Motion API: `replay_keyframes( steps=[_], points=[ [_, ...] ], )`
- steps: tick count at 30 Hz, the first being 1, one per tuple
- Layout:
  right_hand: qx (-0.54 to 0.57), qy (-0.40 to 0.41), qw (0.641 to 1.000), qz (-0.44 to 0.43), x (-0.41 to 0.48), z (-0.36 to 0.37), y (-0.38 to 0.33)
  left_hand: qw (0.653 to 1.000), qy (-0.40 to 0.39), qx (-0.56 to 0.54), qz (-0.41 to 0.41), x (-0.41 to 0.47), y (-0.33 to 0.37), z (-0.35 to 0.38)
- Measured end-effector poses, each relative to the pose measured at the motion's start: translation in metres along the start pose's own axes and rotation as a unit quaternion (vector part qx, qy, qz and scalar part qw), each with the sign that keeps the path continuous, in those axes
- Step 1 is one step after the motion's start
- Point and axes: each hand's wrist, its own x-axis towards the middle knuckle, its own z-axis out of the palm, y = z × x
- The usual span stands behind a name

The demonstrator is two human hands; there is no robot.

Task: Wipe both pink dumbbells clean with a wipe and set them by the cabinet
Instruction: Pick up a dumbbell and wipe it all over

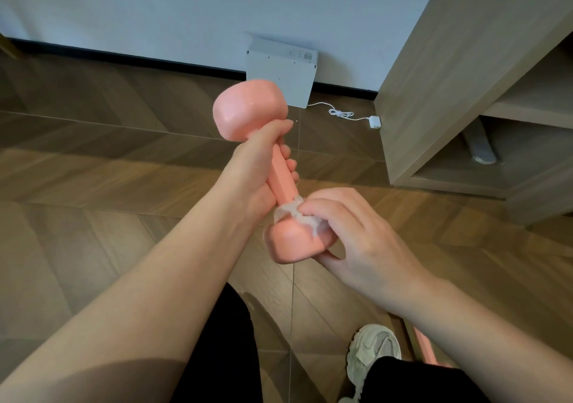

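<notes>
One pink dumbbell (280,174) is held tilted in the air above the wooden floor (93,160), left of the cabinet (459,70). On the left hand (254,170), the fingers (290,165) are clamped round its handle. The right hand (359,235) pinches a white wipe (291,213) against the neck of the near head. A white shoe (373,351) stands below.

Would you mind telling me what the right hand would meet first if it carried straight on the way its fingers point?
The wipe, which the right hand pinches against the pink dumbbell where handle meets near head; right behind it, probably the heel of the left hand.
</notes>
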Motion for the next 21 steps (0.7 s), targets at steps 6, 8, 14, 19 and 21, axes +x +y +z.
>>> replay_keyframes(
  steps=[6,8,14,19,21],
  points=[
    [0.069,-0.028,0.993,0.092,0.005,-0.005,0.001,0.997,-0.071,0.001,0.009,-0.004,0.003,-0.001],
    [0.081,-0.009,0.995,0.050,0.004,-0.003,0.000,0.996,-0.084,-0.005,0.004,-0.004,0.005,-0.002],
    [0.076,0.017,0.997,-0.026,0.002,0.003,-0.007,0.994,-0.088,-0.060,-0.012,-0.001,0.008,-0.008],
    [0.100,-0.028,0.992,0.069,0.008,-0.001,0.005,0.990,-0.138,-0.021,0.001,0.001,0.006,-0.009],
    [0.104,-0.025,0.993,0.056,0.008,0.000,0.007,0.990,-0.143,-0.014,0.001,0.003,0.007,-0.009]
  ],
)
